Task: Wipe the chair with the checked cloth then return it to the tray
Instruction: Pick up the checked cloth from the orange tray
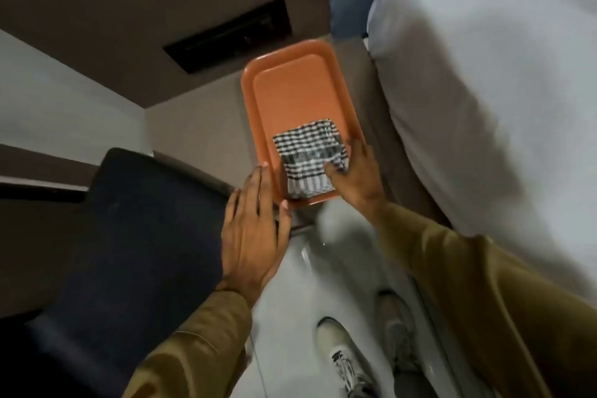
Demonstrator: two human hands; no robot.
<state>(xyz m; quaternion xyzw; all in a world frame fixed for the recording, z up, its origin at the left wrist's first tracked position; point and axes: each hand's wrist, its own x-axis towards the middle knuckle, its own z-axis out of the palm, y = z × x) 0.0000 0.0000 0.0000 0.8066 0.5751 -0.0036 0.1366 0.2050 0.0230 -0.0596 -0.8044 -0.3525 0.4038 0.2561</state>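
Note:
An orange tray (290, 87) lies on a beige ledge. A folded black-and-white checked cloth (307, 155) rests in the tray's near end. My right hand (358, 174) lies on the cloth's right edge, fingers curled onto the fabric. My left hand (255, 233) is flat with fingers apart, its fingertips at the tray's near-left rim and its palm over the edge of the dark chair (129, 236). The chair's black padded surface fills the lower left.
A bed with a pale grey cover (500, 90) stands at the right. A dark slot (229, 35) is set in the brown surface beyond the tray. My shoes (342, 355) stand on the pale floor below.

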